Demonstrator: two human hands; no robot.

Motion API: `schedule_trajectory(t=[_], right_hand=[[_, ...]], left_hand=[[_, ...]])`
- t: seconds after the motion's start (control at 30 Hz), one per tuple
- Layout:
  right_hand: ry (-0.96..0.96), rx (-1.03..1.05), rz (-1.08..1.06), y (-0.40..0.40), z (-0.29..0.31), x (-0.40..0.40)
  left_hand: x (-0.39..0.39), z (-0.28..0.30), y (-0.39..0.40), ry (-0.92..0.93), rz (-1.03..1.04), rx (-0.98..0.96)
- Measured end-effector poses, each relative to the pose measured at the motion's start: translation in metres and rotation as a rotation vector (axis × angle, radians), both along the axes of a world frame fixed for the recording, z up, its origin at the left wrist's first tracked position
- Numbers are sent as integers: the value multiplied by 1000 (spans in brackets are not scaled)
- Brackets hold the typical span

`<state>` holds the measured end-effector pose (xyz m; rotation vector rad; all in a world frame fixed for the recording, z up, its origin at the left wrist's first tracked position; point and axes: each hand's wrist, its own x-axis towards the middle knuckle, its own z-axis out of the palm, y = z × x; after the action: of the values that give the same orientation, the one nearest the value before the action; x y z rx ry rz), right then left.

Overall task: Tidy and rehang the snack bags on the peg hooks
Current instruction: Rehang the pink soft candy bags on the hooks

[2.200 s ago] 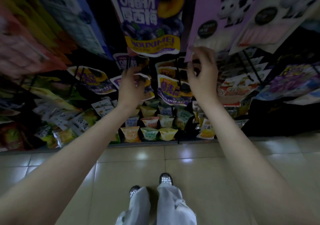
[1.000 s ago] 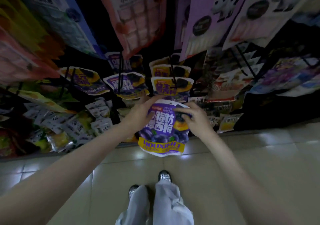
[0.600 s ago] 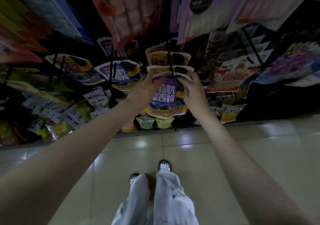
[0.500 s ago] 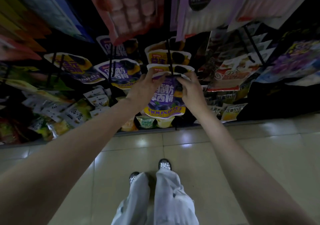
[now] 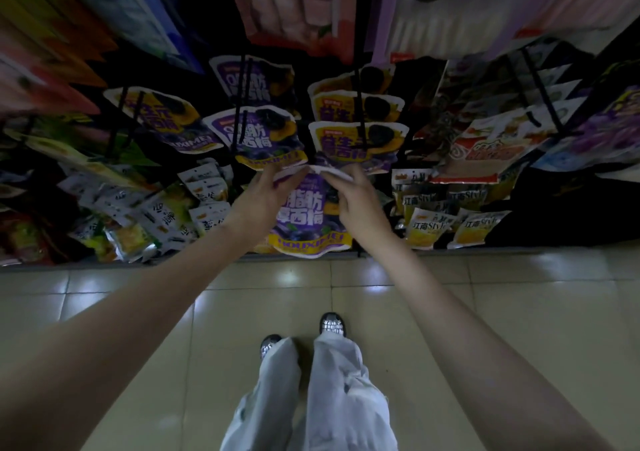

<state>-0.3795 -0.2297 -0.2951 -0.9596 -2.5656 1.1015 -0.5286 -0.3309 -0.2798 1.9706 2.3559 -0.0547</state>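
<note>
— Since half a second ago, what has moved?

— Both hands have come down a little with the purple bag (image 5: 308,215), away from the black peg hook (image 5: 358,111) where they held it before. Now its top edge is just under the yellow bags (image 5: 356,138) hanging there.

— How is each grip?

— The left hand (image 5: 261,196) pinches the top left corner of the purple bag between thumb and fingers. The right hand (image 5: 356,201) pinches the top right corner in the same way, and the white upper edge folds a bit between them. The fingers are curled, not spread.

— And the arms?

— Both forearms are bare and stretched forward, with the wrists near each other and the backs of the hands to the camera.

— What is the bag like?

— It is a flat, glossy pouch with white letters and a yellow band at the bottom. It hangs free in front of the low shelf (image 5: 450,248), above the shiny tiled floor (image 5: 485,312).
</note>
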Motion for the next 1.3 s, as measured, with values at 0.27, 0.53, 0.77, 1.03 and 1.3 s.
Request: schedule_trajectory(t=[0.27, 0.53, 0.77, 1.03, 1.3], right_hand=[[60, 68, 139, -17, 16, -94], [27, 80, 125, -5, 12, -110], [-5, 35, 48, -15, 12, -118], [-134, 175, -65, -25, 52, -98], [257, 199, -294, -10, 151, -60]], left_hand=[[-75, 2, -46, -68, 229, 86], [-84, 3, -31, 47, 233, -55], [-100, -3, -23, 147, 175, -211], [-106, 52, -40, -185, 283, 33], [-90, 124, -38, -367, 159, 428]])
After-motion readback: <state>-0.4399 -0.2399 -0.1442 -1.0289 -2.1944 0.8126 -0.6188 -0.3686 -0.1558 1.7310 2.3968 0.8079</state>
